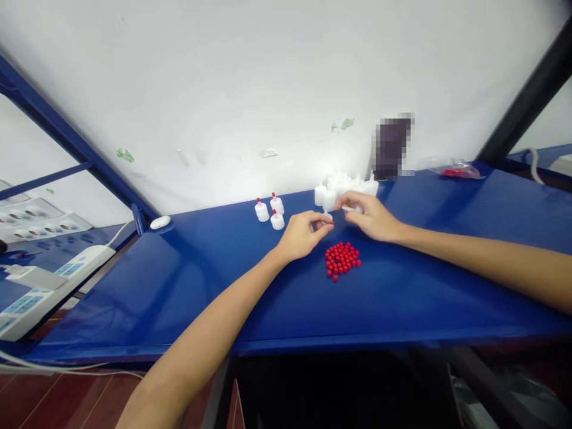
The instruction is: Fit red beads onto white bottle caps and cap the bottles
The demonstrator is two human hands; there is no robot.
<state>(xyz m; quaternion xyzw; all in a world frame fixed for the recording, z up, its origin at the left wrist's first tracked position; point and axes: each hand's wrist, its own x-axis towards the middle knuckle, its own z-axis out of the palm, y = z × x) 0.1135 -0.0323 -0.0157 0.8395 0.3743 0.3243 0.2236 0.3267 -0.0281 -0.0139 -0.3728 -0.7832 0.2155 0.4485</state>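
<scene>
My left hand (302,235) pinches a small white cap (328,218) at its fingertips, just above a pile of several small red beads (342,260) on the blue table (187,286). Close to the right, my right hand (369,215) holds a white nozzle piece (350,209) between its fingers. Behind both hands stands a cluster of white caps (342,186). Three white caps with red tips (269,210) stand upright to the left.
A white wall rises right behind the table. A small white oval object (160,222) lies at the table's far left corner. A clear bag with red parts (453,169) lies at the far right. White power strips (40,286) sit on the left.
</scene>
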